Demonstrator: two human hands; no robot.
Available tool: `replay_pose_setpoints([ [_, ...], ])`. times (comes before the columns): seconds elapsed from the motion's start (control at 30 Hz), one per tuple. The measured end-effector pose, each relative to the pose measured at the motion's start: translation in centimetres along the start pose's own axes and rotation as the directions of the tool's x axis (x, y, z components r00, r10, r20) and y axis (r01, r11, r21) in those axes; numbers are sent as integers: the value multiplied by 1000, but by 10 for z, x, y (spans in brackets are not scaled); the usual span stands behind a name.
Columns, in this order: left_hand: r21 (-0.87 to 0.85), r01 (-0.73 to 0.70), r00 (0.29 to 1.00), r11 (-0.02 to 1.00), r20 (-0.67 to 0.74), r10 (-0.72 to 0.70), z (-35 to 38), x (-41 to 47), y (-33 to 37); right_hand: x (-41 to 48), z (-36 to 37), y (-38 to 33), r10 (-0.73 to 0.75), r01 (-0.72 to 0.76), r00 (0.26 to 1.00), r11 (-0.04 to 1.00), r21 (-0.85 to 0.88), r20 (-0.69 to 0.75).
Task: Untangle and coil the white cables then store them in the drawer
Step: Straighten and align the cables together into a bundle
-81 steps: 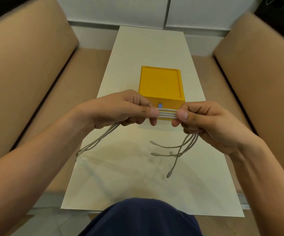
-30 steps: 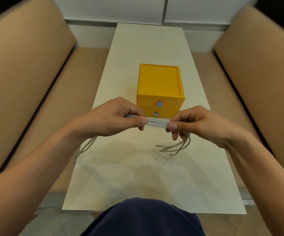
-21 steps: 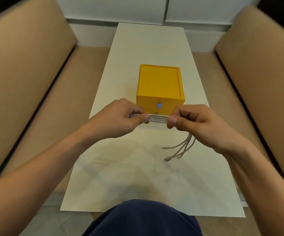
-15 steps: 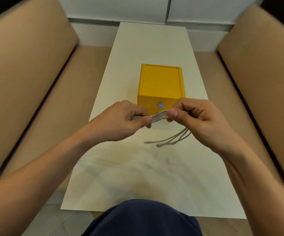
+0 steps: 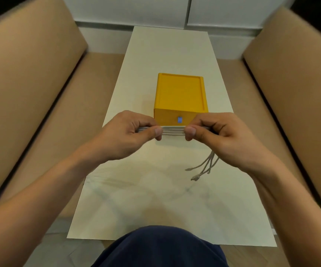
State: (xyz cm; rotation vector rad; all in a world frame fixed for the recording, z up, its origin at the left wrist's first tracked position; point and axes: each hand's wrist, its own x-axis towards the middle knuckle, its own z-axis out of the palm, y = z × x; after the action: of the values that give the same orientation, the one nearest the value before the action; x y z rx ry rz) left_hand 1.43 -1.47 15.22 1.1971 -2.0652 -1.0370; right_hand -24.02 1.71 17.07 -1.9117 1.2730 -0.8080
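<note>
Status: you're mid-task, roughly a third in by my read.

- Your left hand and right hand both pinch the white cables. On each side the fingers are curled round the bundle, with the thumb pressing on top.
- The bundle is held in the air over the desk, just in front of the yellow drawer box. It crosses the lower part of the box's front face.
- Between your hands the strands run flat, parallel and taut, with no crossings in that span. Untangling looks done there.
- The loose ends hang below your right hand, splayed, plugs near the desk surface. I can't tell whether they touch it.
- Whatever runs out past your left hand is hidden behind the hand and forearm, so I can't confirm that side is clear.

Left to do, judging from this:
- No coil is formed yet; you only have a straight bundle.
- The drawer box is closed. One blue pull shows on the front, and anything lower is hidden by the cables.
- You need to coil, free one hand, open the drawer, drop the coil in and close it.

Markings: nothing readable. There is no brand or label on the box, the pull is plain blue, and the cables and plugs are too small to show any print.
</note>
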Motion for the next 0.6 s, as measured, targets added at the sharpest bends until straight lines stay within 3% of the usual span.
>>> replay_pose_setpoints([
  [0.07, 10, -7, 999, 1000, 31, 6, 3, -1, 2, 4, 3, 5, 20, -16, 996, 999, 50, -90],
  [0.13, -100, -33, 997, 994, 62, 39, -1, -2, 5, 8, 6, 12, 44, -39, 991, 999, 38, -129],
  [0.23, -186, -6, 986, 983, 165, 37, -11, -2, 1, 5, 9, 15, 52, -53, 998, 998, -19, -48],
  [0.4, -31, 151, 878, 988, 464, -119, -22, 5, -4, 3, 5, 7, 32, -30, 999, 999, -46, 40],
  [0.5, 83, 131, 869, 988, 469, -154, -17, 12, 4, 3, 10, 2, 28, -20, 996, 996, -91, 87],
  [0.6, -52, 108, 886, 993, 458, -72, -2, 16, 14, 4, 11, 0, 34, -22, 995, 991, -130, 91],
])
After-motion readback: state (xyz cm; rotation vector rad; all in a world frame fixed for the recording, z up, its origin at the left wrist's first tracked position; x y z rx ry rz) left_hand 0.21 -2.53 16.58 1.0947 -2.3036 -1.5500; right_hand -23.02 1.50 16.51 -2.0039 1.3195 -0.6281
